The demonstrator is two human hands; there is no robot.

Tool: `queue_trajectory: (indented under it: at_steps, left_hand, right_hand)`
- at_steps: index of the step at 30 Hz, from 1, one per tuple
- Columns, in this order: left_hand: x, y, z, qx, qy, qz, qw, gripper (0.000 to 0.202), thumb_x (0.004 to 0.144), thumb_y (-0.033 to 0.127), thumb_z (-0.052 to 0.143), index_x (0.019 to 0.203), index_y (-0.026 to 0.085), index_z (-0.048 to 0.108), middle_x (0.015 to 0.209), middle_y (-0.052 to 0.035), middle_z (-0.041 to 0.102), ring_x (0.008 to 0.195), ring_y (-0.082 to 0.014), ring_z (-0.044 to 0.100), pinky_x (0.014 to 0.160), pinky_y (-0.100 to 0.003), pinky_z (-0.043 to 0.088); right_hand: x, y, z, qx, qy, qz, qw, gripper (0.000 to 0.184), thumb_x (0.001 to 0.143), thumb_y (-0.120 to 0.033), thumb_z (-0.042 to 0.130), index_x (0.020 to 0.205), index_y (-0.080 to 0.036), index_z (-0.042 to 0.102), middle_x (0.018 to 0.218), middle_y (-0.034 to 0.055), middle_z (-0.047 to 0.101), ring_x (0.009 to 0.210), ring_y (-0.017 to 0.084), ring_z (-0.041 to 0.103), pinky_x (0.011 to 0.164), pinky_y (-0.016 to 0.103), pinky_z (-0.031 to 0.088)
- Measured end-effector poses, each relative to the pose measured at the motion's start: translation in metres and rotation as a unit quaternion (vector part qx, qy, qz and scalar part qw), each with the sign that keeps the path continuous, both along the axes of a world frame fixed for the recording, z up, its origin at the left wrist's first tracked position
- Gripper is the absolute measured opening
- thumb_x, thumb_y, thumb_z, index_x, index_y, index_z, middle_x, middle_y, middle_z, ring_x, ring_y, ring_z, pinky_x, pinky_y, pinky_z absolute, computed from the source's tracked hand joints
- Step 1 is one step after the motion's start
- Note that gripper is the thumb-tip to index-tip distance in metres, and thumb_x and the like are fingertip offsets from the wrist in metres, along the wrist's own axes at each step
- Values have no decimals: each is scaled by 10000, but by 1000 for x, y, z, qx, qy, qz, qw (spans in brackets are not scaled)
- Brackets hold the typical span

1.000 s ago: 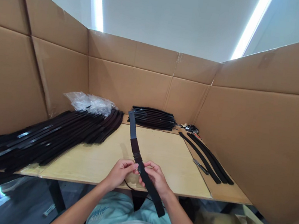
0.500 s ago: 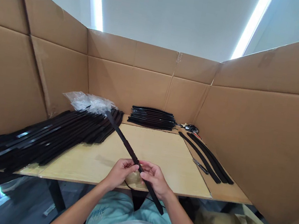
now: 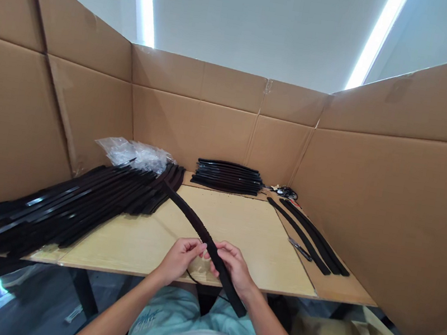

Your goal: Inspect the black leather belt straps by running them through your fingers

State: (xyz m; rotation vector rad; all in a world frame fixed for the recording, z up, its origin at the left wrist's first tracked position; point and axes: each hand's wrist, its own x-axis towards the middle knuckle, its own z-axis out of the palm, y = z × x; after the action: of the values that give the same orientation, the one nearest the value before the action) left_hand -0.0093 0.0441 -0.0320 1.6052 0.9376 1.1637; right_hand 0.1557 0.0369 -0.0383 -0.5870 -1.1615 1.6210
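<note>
A long black strip, gently curved and with a ridged stretch near its middle, slants across the space in front of me. My left hand pinches it at the middle from the left. On the other side my right hand has its thumb and fingers closed on the same strip, just below the ridges. The strip's near end hangs over my lap; its far end reaches toward a large spread of black strips on the left. A thin black cord shows under my hands, its ends hidden.
Clear plastic bags lie behind the left strips. A stack of black strips sits at the back. To the right are loose curved strips, a utility knife and a small tangle of cords. Cardboard walls enclose the table.
The strip has been rolled in my hands, so its broader face and curve now show. Its far end has dropped slightly and shifted right. Both hands stay nearly in place.
</note>
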Motion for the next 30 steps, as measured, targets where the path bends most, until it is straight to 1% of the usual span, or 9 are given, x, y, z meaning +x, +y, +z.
queue_trajectory:
  at_steps: [3, 7, 10, 12, 15, 18, 22, 26, 30]
  left_hand:
    - [-1, 2, -2, -13, -15, -6, 1000, 410, 729, 515, 616, 600, 127, 628, 566, -9, 579, 569, -134, 461, 567, -247, 352]
    - [-1, 2, -4, -32, -16, -4, 999, 436, 660, 550, 665, 610, 120, 615, 544, 7, 543, 538, -119, 423, 521, -238, 318]
    - [-1, 2, -4, -27, 0, 0, 1000, 428, 667, 538, 659, 568, 128, 587, 491, 41, 447, 500, -97, 350, 491, -231, 266]
    - [-1, 1, -5, -20, 13, -4, 1000, 430, 679, 527, 648, 521, 137, 559, 462, 57, 382, 481, -89, 304, 478, -231, 232]
    - [0, 1, -3, -16, 22, -23, 999, 423, 710, 514, 618, 521, 138, 576, 466, 44, 413, 483, -93, 313, 482, -234, 228]
    - [1, 0, -1, -16, 23, -34, 999, 408, 725, 499, 606, 533, 138, 599, 492, 19, 486, 502, -104, 361, 500, -234, 257]
    - [2, -1, 1, -14, 6, -3, 1000, 406, 724, 506, 609, 531, 149, 602, 465, 26, 457, 487, -108, 351, 466, -230, 240]
    - [2, 2, 0, -8, 2, 32, 999, 412, 737, 514, 594, 540, 152, 593, 445, 40, 399, 482, -108, 323, 459, -233, 222]
    - [2, 4, -1, -5, 4, 7, 1000, 419, 696, 523, 628, 524, 154, 530, 485, 51, 376, 507, -98, 293, 487, -229, 227]
  right_hand:
    - [0, -1, 0, 11, -3, 2, 1000, 296, 646, -297, 776, 877, -154, 657, 732, 23, 691, 548, 93, 591, 492, 191, 464]
    - [0, 1, -6, -27, -23, 16, 999, 518, 513, -169, 843, 990, -173, 642, 761, -10, 668, 540, 81, 570, 442, 173, 459]
    - [0, 2, -9, -34, -49, 5, 998, 472, 437, -118, 858, 852, -153, 637, 736, -25, 649, 562, 87, 571, 426, 168, 474]
    - [0, 1, -9, -24, -56, -5, 998, 439, 416, -95, 859, 762, -153, 595, 700, -42, 636, 566, 89, 575, 425, 163, 479]
    - [1, 0, -8, -19, -57, 5, 998, 471, 434, -114, 861, 746, -172, 513, 716, -39, 654, 541, 102, 602, 392, 164, 467]
    - [1, 1, -8, -17, -51, 36, 998, 480, 504, -210, 851, 773, -190, 454, 751, -6, 690, 460, 103, 598, 348, 164, 426]
    - [3, 5, -7, -18, -18, 34, 999, 349, 650, -368, 756, 777, -187, 487, 695, 7, 687, 459, 100, 595, 385, 170, 420]
    - [3, 8, -5, -9, 0, 13, 1000, 282, 625, -312, 764, 776, -176, 568, 728, 14, 687, 547, 118, 614, 466, 198, 445]
    - [2, 7, -5, 6, 10, 7, 1000, 303, 616, -271, 775, 869, -176, 638, 748, 13, 686, 549, 105, 583, 483, 205, 429]
